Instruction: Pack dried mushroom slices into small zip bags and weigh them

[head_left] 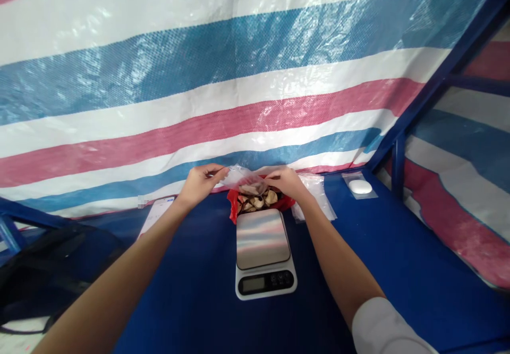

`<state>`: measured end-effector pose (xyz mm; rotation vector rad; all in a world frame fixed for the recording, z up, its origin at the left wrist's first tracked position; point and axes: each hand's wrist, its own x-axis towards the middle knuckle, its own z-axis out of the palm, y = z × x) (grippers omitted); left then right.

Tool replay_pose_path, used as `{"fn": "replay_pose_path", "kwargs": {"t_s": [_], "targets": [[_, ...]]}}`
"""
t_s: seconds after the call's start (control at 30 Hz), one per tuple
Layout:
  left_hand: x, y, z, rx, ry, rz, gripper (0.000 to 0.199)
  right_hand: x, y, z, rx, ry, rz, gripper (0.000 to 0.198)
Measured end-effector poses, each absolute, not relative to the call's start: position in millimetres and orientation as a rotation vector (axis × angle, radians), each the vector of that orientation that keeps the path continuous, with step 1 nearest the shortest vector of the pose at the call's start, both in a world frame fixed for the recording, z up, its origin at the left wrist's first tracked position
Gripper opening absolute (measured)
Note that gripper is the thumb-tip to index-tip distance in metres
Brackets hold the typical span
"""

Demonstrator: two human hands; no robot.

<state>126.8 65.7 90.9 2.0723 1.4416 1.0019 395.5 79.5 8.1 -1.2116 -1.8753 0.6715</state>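
A clear plastic bag (241, 174) is stretched between my two hands, above a red plastic bag (233, 205). Pale, dried-looking slices (258, 202) lie in the red bag's open mouth. My left hand (202, 183) pinches the clear bag's left edge between thumb and fingers. Closed at the bag's right side is my right hand (287, 182), its fingertips partly hidden near the slices. Just in front of the red bag stands a white kitchen scale (266, 285) with a shiny metal plate (263, 238); nothing rests on the plate.
Flat clear bags (319, 197) lie to the right of the red bag. Farther right, a white rounded case (360, 187) sits on a small clear bag. A phone (157, 213) lies left, near a black bag (59, 269). Striped sheeting (223, 88) hangs behind the blue table (191, 290).
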Motion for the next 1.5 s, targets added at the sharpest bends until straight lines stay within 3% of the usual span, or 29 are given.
{"fn": "replay_pose_path", "kwargs": {"t_s": [0.4,0.77,1.07,1.5], "targets": [[137.3,67.2,96.9,2.144,1.482,1.034,0.045,377.9,77.5,3.3,-1.171,-1.887,0.652,0.014],[113.8,64.8,85.8,1.994,1.464,1.024,0.042,387.4,81.0,-3.7,-1.216,-1.723,0.869,0.015],[132.0,62.0,111.1,1.99,1.441,1.094,0.041,379.0,79.8,6.1,-1.065,-1.724,0.8,0.015],[131.9,59.7,111.9,1.88,1.457,1.22,0.042,382.2,78.6,9.0,-1.163,-1.431,1.056,0.02]]}}
